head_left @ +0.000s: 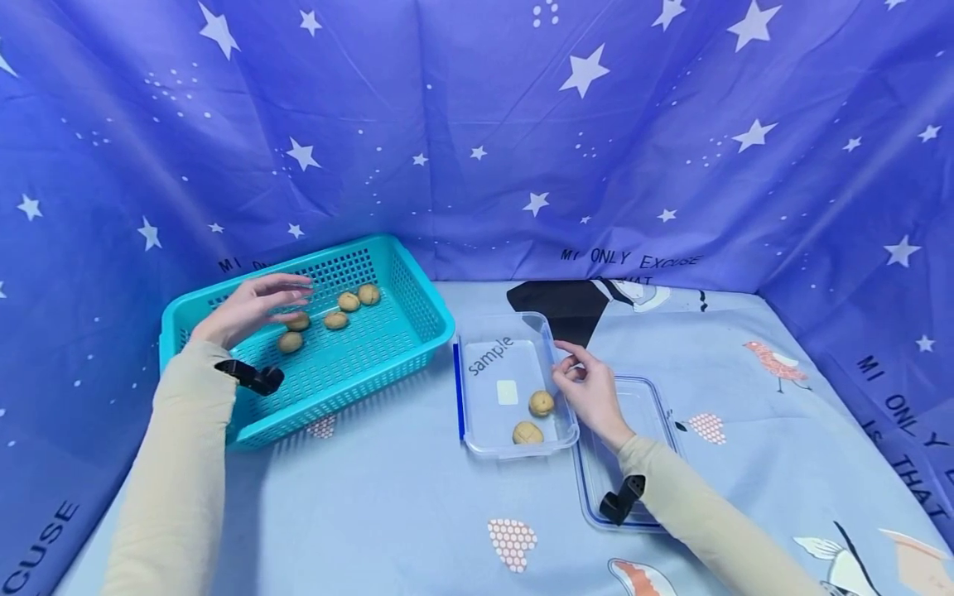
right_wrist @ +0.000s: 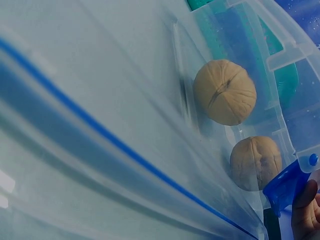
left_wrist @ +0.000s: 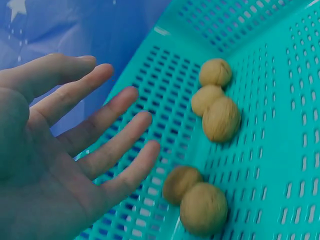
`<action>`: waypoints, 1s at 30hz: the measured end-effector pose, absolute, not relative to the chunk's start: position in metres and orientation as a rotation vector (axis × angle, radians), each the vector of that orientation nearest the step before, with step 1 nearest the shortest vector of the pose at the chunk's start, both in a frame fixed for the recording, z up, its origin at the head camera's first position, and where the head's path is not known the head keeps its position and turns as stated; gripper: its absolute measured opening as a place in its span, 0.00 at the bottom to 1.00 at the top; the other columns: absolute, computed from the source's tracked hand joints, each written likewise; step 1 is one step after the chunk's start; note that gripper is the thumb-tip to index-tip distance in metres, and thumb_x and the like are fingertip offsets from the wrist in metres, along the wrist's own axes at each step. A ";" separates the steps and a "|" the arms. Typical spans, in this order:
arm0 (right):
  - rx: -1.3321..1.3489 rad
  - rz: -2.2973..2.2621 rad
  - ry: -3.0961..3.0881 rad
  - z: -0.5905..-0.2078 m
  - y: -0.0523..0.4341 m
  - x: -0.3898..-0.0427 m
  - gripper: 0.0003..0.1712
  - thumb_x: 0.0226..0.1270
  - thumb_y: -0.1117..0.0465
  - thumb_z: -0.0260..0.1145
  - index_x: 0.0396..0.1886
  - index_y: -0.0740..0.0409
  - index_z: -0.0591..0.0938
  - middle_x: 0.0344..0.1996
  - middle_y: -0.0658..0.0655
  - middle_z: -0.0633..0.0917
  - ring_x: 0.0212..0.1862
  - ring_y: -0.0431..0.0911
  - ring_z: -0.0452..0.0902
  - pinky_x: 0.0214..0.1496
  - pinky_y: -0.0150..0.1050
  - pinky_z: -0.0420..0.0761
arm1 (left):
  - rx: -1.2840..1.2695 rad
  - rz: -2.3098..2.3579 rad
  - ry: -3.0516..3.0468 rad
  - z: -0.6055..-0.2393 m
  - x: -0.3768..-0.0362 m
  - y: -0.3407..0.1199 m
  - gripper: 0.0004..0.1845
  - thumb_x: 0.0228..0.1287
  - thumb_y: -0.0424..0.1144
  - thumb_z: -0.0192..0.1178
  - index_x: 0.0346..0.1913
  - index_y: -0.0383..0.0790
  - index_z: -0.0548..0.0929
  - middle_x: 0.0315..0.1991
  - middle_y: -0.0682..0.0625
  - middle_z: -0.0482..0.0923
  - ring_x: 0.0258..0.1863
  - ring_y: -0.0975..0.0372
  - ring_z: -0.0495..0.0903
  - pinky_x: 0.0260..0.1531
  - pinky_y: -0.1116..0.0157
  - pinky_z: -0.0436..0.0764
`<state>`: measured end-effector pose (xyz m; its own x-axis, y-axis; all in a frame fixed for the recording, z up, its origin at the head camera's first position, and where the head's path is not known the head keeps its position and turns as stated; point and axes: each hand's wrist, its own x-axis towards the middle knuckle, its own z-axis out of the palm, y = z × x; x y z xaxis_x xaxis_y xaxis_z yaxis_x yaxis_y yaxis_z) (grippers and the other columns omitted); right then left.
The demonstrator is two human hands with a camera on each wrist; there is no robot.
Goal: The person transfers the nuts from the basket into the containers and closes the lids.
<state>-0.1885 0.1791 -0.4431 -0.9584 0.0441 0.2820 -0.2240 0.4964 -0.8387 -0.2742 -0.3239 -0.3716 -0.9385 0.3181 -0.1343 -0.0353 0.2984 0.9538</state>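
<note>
My left hand (head_left: pixel 257 308) hovers over the left side of a turquoise plastic basket (head_left: pixel 428 310), fingers spread and slightly bent, holding nothing. Several walnuts (left_wrist: pixel 221 120) lie on the basket floor beyond those fingertips in the left wrist view. To the right stands a clear food storage box (head_left: pixel 484 397) without its lid, with two walnuts (head_left: pixel 542 403) inside near its front right corner. My right hand (head_left: pixel 592 393) grips the right side of this box, fingers bent at its rim. In the right wrist view, a finger rests against the blue latch (right_wrist: pixel 287 185).
A clear lid (head_left: pixel 633 414) with a blue seal lies on the table to the right of the box, partly under my right forearm. A patterned light blue cloth (head_left: pixel 358 513) covers the table. Blue star-printed curtains (head_left: pixel 477 108) enclose the back and sides.
</note>
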 end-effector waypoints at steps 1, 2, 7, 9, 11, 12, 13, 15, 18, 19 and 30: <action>0.153 1.450 -2.477 -0.443 0.179 -0.189 0.22 0.56 0.74 0.64 0.53 0.68 0.81 0.26 0.57 0.79 0.23 0.35 0.70 0.26 0.23 0.69 | 0.237 1.669 2.281 -0.373 -0.274 -0.327 0.29 0.74 0.45 0.52 0.70 0.33 0.63 0.68 0.39 0.64 0.62 0.56 0.70 0.63 0.46 0.64; 0.152 1.452 -2.479 -0.444 0.179 -0.189 0.22 0.56 0.74 0.64 0.53 0.68 0.81 0.26 0.57 0.79 0.24 0.36 0.71 0.26 0.23 0.69 | 0.215 1.654 2.287 -0.373 -0.273 -0.329 0.30 0.74 0.45 0.53 0.71 0.33 0.62 0.68 0.38 0.63 0.64 0.53 0.68 0.64 0.46 0.63; 0.150 1.451 -2.480 -0.444 0.179 -0.189 0.23 0.56 0.74 0.64 0.54 0.67 0.80 0.26 0.57 0.79 0.25 0.37 0.71 0.26 0.23 0.69 | 0.174 1.554 2.306 -0.377 -0.270 -0.342 0.32 0.73 0.47 0.54 0.72 0.34 0.60 0.69 0.35 0.59 0.68 0.44 0.59 0.64 0.41 0.59; 0.149 1.453 -2.481 -0.444 0.179 -0.189 0.22 0.56 0.74 0.64 0.54 0.67 0.80 0.26 0.57 0.79 0.24 0.37 0.71 0.26 0.23 0.69 | 0.200 1.506 2.297 -0.380 -0.269 -0.347 0.32 0.74 0.47 0.53 0.72 0.33 0.59 0.70 0.34 0.59 0.68 0.42 0.57 0.63 0.38 0.57; 0.148 1.456 -2.482 -0.444 0.179 -0.189 0.22 0.57 0.73 0.64 0.54 0.67 0.80 0.27 0.57 0.79 0.24 0.37 0.71 0.26 0.23 0.69 | 0.234 1.474 2.276 -0.383 -0.268 -0.350 0.32 0.74 0.46 0.52 0.72 0.32 0.59 0.69 0.33 0.59 0.68 0.41 0.56 0.61 0.35 0.57; 0.148 1.457 -2.484 -0.444 0.179 -0.189 0.22 0.57 0.73 0.64 0.54 0.67 0.80 0.27 0.57 0.79 0.24 0.37 0.71 0.26 0.23 0.69 | 0.245 1.468 2.262 -0.385 -0.269 -0.350 0.31 0.74 0.46 0.52 0.72 0.31 0.59 0.69 0.33 0.59 0.69 0.41 0.56 0.61 0.34 0.56; 0.147 1.458 -2.484 -0.445 0.179 -0.189 0.22 0.57 0.73 0.64 0.54 0.67 0.80 0.27 0.57 0.79 0.24 0.37 0.71 0.25 0.23 0.69 | 0.252 1.461 2.249 -0.386 -0.269 -0.351 0.31 0.75 0.45 0.52 0.71 0.31 0.59 0.69 0.33 0.59 0.69 0.41 0.56 0.61 0.34 0.56; 0.152 1.458 -2.487 -0.445 0.179 -0.189 0.22 0.58 0.73 0.63 0.54 0.67 0.80 0.27 0.57 0.79 0.24 0.37 0.71 0.25 0.23 0.68 | 0.247 1.447 2.237 -0.388 -0.269 -0.350 0.30 0.74 0.45 0.52 0.71 0.31 0.60 0.69 0.33 0.60 0.69 0.41 0.55 0.60 0.33 0.56; 0.147 1.459 -2.491 -0.445 0.179 -0.188 0.22 0.57 0.74 0.63 0.54 0.67 0.80 0.27 0.57 0.78 0.24 0.38 0.70 0.25 0.23 0.68 | 0.242 1.414 2.226 -0.389 -0.269 -0.350 0.29 0.74 0.44 0.52 0.70 0.30 0.61 0.68 0.33 0.60 0.69 0.41 0.55 0.60 0.34 0.59; 0.147 1.463 -2.489 -0.445 0.179 -0.188 0.22 0.57 0.74 0.63 0.54 0.67 0.80 0.27 0.58 0.78 0.24 0.37 0.70 0.25 0.23 0.68 | 0.248 1.396 2.221 -0.389 -0.269 -0.350 0.29 0.74 0.43 0.52 0.70 0.30 0.61 0.69 0.32 0.60 0.69 0.40 0.55 0.60 0.35 0.60; 0.153 1.470 -2.490 -0.443 0.179 -0.187 0.23 0.58 0.72 0.64 0.55 0.66 0.80 0.27 0.56 0.78 0.23 0.37 0.70 0.24 0.25 0.68 | 0.308 1.332 2.132 -0.398 -0.271 -0.350 0.31 0.67 0.27 0.54 0.70 0.22 0.57 0.73 0.31 0.43 0.70 0.41 0.49 0.57 0.59 0.73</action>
